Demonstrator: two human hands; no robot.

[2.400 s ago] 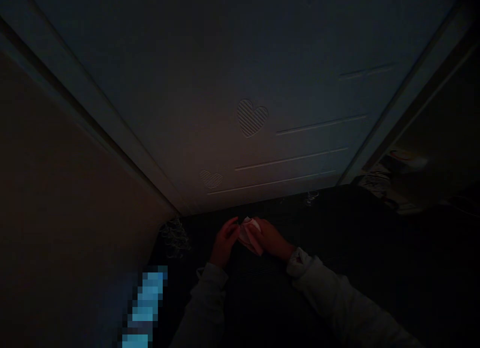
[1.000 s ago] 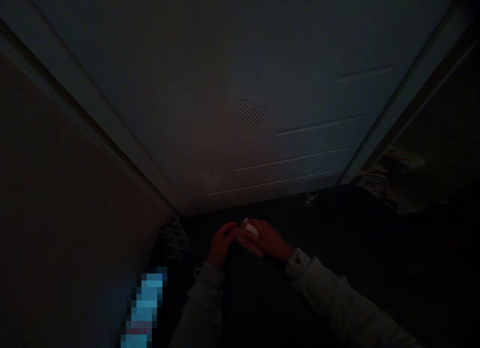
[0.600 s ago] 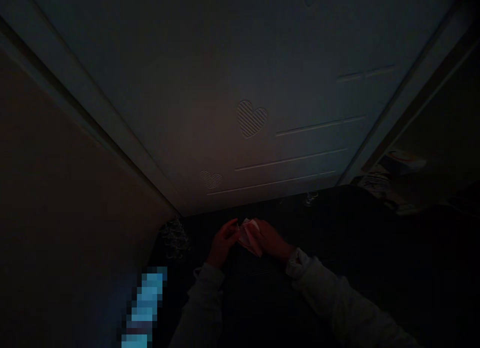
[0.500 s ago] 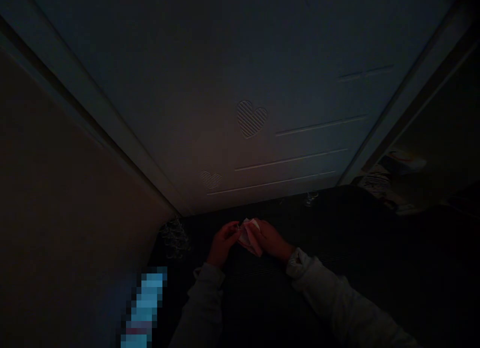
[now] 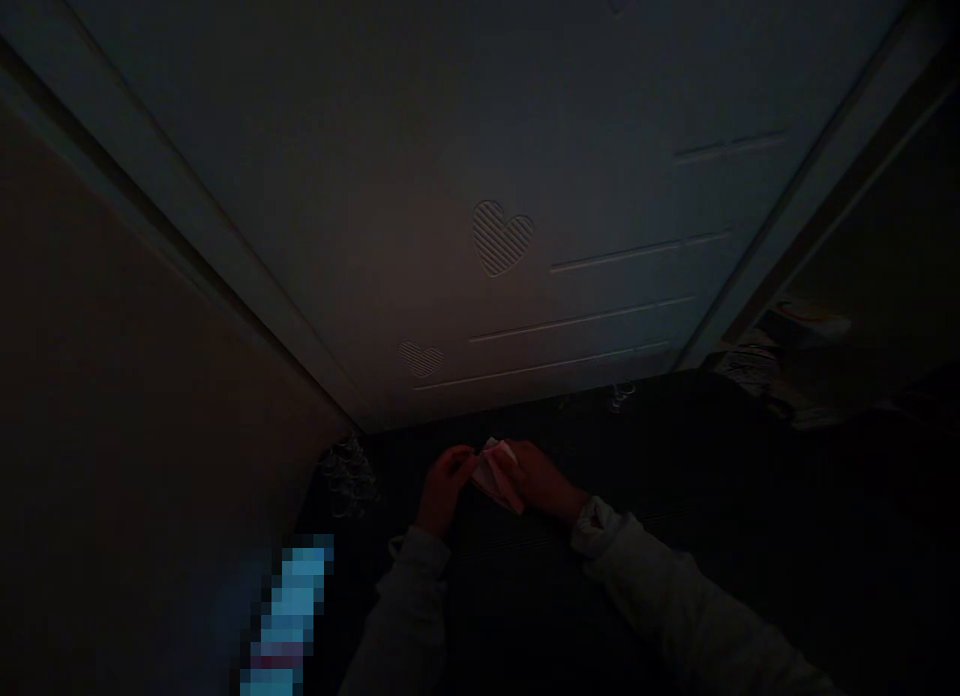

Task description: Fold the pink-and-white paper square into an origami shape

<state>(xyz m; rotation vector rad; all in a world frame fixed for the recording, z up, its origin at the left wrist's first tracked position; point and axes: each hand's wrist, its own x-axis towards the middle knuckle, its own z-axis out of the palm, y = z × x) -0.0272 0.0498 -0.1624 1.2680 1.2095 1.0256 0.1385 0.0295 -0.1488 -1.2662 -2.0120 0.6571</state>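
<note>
The scene is very dark. A small pale pink folded piece (image 5: 496, 472), paper or cloth, sits between my two hands over a dark surface (image 5: 675, 496). My right hand (image 5: 541, 484) is curled around its right side. My left hand (image 5: 442, 488) pinches its left edge with bent fingers. Both arms wear light long sleeves.
A pale panel with embossed hearts (image 5: 501, 236) rises just behind the hands. A cluster of clear rings (image 5: 346, 476) lies at the left edge of the dark surface. Cluttered items (image 5: 780, 361) sit at the far right. A glowing blue blurred patch (image 5: 289, 616) is at lower left.
The hands have stayed in place, with small finger movements working the pink piece; it opened slightly and is now pressed closer together.
</note>
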